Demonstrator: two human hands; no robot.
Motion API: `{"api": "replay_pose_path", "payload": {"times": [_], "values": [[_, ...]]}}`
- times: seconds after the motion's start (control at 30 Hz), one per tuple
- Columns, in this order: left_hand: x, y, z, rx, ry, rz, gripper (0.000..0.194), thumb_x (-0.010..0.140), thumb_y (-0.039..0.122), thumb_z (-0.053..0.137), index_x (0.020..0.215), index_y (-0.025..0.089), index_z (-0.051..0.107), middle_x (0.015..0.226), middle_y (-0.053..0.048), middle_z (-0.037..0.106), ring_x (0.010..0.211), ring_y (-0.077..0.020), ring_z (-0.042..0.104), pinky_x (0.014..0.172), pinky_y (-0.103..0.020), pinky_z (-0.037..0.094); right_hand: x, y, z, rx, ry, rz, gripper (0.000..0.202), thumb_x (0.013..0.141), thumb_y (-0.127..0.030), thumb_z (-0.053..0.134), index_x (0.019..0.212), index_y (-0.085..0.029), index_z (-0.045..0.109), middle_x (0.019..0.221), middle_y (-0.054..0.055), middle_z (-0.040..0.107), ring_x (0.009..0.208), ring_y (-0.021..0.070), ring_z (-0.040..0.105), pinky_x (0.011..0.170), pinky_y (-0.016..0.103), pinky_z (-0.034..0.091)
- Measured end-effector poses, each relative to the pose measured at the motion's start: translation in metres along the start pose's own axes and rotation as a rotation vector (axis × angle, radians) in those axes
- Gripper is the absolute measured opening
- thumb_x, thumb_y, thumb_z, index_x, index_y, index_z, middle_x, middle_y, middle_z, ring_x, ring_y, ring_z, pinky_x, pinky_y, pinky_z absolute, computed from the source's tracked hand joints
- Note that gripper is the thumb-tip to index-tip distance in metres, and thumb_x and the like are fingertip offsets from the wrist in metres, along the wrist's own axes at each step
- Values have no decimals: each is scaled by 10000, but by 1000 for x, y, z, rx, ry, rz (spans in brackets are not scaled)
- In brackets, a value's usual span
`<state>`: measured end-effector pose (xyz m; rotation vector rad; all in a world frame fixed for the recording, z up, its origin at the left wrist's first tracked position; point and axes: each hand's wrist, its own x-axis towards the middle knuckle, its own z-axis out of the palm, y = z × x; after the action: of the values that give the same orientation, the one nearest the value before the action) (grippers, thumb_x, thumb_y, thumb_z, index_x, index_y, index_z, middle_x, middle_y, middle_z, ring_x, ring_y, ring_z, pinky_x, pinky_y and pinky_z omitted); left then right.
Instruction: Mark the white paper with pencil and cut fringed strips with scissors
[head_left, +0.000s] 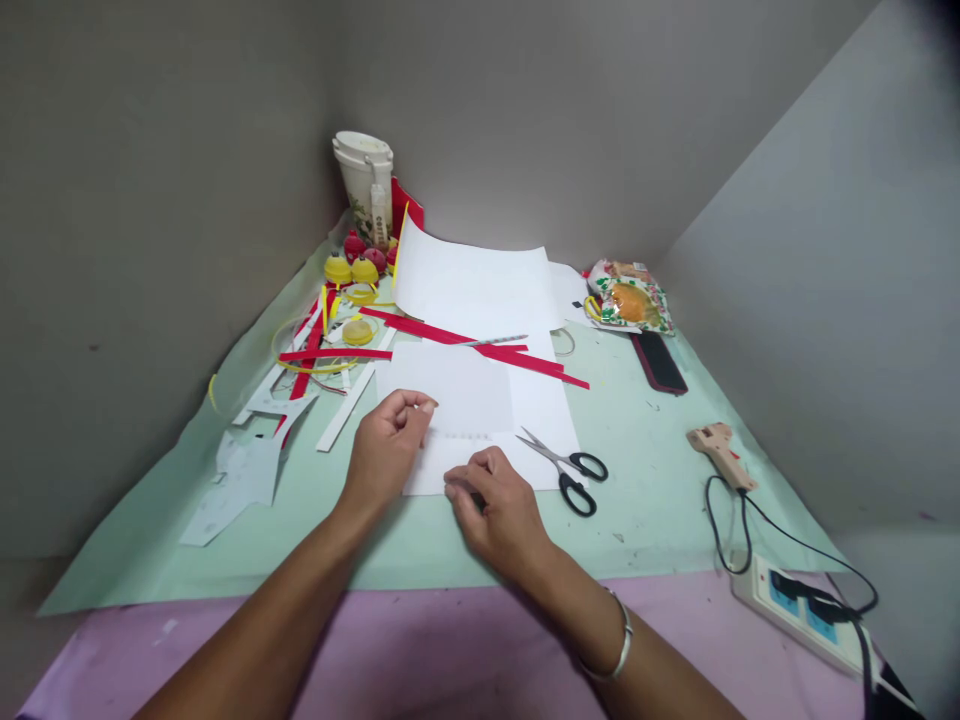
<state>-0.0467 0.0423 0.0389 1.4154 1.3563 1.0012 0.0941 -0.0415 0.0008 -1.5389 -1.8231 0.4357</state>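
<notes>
My left hand (pixel 391 440) pinches the lower left part of a thin translucent sheet (pixel 469 385), which lies over larger white paper (pixel 544 410). Just right of it and nearer to me, my right hand (pixel 496 505) rests at the paper's front edge with its fingers curled; whether anything is between them is hidden. Black-handled scissors (pixel 562 465) lie partly opened to the right of my right hand. Red strips (pixel 450 335) cross the paper behind the sheet, and a pencil (pixel 495 341) lies on them.
A lidded cup (pixel 366 180) and yellow and red round pieces (pixel 364 268) stand at the back left. Cut paper scraps (pixel 244 475) lie at left. On the right are a packet (pixel 634 300), a phone (pixel 658 362), a glue gun (pixel 722 452) and a power strip (pixel 795 610).
</notes>
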Motion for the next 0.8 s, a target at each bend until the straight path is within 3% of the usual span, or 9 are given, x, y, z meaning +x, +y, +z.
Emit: {"api": "replay_pose_path", "payload": {"times": [0.2,0.47,0.8], "values": [[1,-3,0,-13,1,6,168,833,392,577,863,231,615,521,77,454,490,-98,387,472,-208,312,0,4,0,66,26,23,200,859,-157,531,1014,-201,650,925,57,559,782,158,583,671,264,475],[2,-5,0,-23,-2,13,151,836,370,573,854,228,621,527,74,463,505,-99,406,483,-206,322,-1,1,0,-29,-31,0,237,854,-180,545,1061,-219,655,962,58,558,816,170,591,690,279,476],[2,-3,0,-16,-3,12,167,832,383,569,860,226,615,523,73,456,503,-110,411,481,-216,323,-1,2,0,19,-17,30,179,859,-201,565,1015,-211,652,963,56,572,814,166,596,686,275,480]]}}
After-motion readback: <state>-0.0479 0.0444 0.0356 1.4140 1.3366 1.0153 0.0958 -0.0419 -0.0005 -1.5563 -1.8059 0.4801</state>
